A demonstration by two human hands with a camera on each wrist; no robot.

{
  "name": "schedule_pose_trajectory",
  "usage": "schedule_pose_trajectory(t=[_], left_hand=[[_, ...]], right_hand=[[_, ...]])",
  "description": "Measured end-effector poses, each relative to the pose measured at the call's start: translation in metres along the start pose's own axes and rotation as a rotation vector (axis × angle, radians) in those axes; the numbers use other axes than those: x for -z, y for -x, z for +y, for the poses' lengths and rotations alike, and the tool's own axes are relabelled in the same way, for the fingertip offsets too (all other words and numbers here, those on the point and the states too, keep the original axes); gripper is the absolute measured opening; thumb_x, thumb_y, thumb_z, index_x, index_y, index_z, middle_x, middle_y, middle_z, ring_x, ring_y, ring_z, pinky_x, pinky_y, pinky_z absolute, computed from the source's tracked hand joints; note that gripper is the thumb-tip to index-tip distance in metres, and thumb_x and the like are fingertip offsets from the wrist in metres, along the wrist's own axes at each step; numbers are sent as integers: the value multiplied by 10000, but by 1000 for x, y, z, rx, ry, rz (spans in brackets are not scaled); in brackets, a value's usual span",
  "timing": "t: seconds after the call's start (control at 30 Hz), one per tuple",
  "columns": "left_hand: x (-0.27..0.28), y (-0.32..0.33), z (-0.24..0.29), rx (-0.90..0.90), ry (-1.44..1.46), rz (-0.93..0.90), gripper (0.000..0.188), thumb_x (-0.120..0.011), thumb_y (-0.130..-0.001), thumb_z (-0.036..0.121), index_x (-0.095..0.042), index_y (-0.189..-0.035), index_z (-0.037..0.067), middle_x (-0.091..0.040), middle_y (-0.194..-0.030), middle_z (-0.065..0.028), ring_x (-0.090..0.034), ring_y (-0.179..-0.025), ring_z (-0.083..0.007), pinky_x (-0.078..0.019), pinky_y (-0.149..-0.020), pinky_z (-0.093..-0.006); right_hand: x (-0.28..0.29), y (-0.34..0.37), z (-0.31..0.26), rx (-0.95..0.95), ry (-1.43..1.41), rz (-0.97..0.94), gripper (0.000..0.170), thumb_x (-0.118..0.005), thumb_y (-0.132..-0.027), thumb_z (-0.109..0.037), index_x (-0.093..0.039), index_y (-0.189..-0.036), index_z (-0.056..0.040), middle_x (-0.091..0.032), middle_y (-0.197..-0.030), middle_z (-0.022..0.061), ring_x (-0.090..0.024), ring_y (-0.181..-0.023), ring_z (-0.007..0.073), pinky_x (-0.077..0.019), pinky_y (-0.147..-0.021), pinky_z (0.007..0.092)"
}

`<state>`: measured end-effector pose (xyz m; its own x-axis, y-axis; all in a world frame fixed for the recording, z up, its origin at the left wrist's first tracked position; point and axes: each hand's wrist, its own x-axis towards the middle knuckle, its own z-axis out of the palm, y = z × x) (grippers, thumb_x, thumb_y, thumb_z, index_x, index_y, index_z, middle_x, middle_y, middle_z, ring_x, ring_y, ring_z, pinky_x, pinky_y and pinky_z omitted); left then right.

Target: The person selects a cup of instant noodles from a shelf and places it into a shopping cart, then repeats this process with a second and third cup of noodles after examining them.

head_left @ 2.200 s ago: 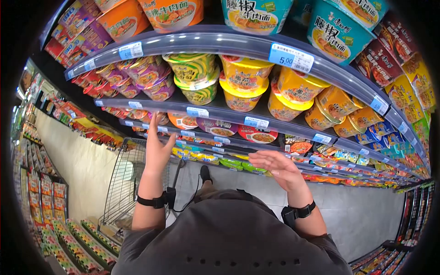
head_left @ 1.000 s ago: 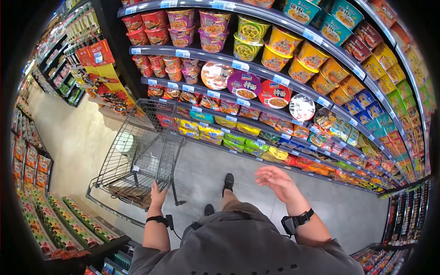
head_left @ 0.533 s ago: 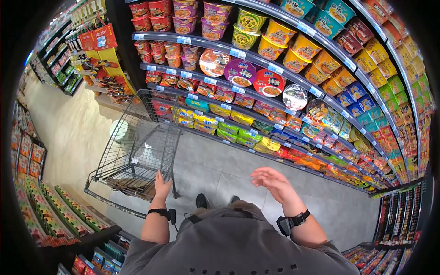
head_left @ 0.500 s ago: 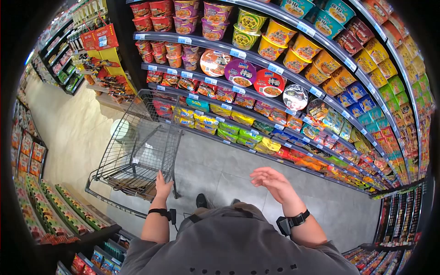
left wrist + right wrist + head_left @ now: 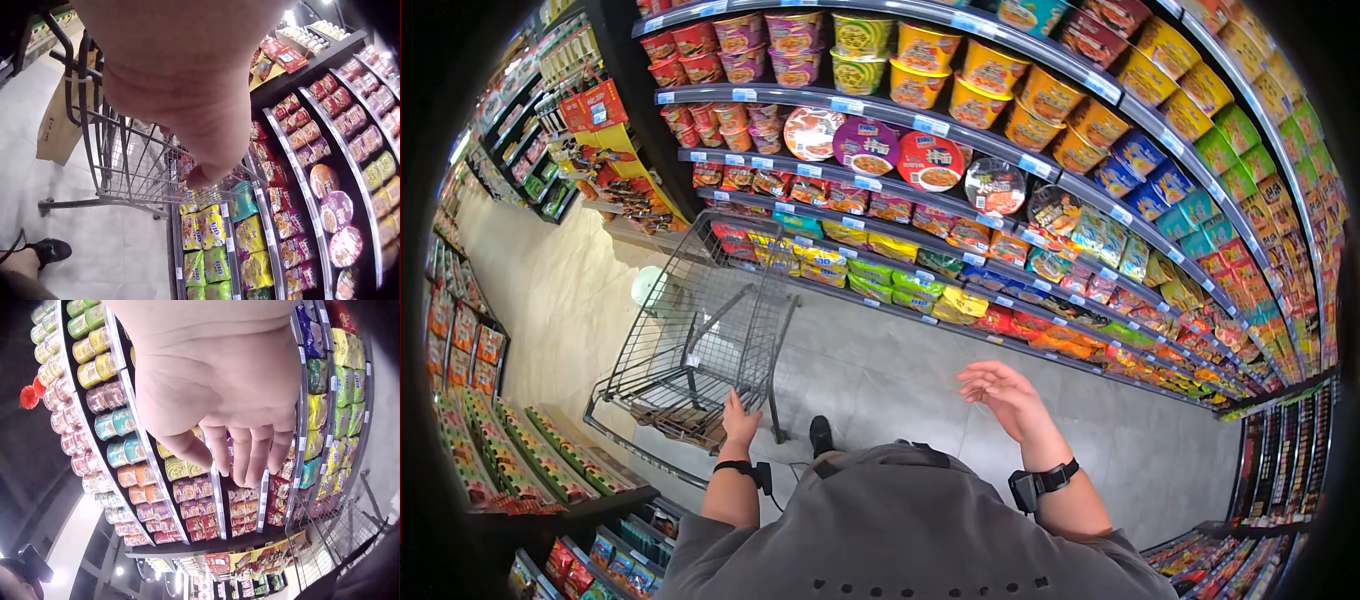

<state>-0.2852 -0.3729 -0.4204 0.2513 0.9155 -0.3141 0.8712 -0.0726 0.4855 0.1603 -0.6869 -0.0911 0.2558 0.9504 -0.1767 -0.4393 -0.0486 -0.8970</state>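
My left hand (image 5: 741,422) is held low beside the near end of a grey wire shopping cart (image 5: 718,345), fingers extended and thumb apart. In the left wrist view that hand (image 5: 187,106) overlaps the cart's basket (image 5: 140,165); some of its fingers are hidden. Hanging in the air in front of my body, my right hand (image 5: 1008,398) has loosely bent fingers and holds nothing. Behind it, the right wrist view shows shelves of instant noodle cups (image 5: 131,450). Several round noodle bowls (image 5: 930,160) stand on edge along a middle shelf.
The long noodle shelf (image 5: 930,125) curves across the front, with bagged noodles (image 5: 890,285) low down. Grey floor (image 5: 880,365) lies between it and me. A brown paper bag (image 5: 59,122) hangs at the cart's end. Snack racks (image 5: 550,450) stand at the left.
My left hand has come down from in front of the shelf to beside the cart. The right hand stays raised. The head view has drawn back from the upper shelves, and my feet have shifted.
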Motion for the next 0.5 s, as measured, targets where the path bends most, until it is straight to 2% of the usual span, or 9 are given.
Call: schedule_pose_trajectory(t=[0.07, 0.27, 0.5], left_hand=[[-9, 8, 1, 62, -21, -10, 1112, -809, -766, 296, -167, -1663, 154, -369, -1610, -173, -421, -1430, -405, -397, -1132, -521], [-27, 35, 10, 68, -72, 63, 1081, -809, -764, 295, -202, -1653, 193, -398, -1593, -162, -455, -1394, -418, -410, -1114, -534], [-38, 53, 12, 44, 23, 107, 979, -805, -762, 304, -317, -1606, 214, -465, -1531, -125, -490, -1361, -401, -433, -1097, -505]], right_hand=[[17, 15, -2, 6, -20, 12, 447, -621, -974, -158, -563, -1392, -8, -655, -1333, 161, -643, -1167, 247, -489, -997, 387], [49, 49, -11, 15, -37, 65, 445, -617, -974, -162, -557, -1382, 7, -659, -1313, 169, -646, -1152, 242, -489, -991, 381], [77, 80, -7, -12, -35, 63, 446, -622, -973, -165, -555, -1376, 13, -658, -1307, 180, -649, -1139, 244, -497, -979, 382]])
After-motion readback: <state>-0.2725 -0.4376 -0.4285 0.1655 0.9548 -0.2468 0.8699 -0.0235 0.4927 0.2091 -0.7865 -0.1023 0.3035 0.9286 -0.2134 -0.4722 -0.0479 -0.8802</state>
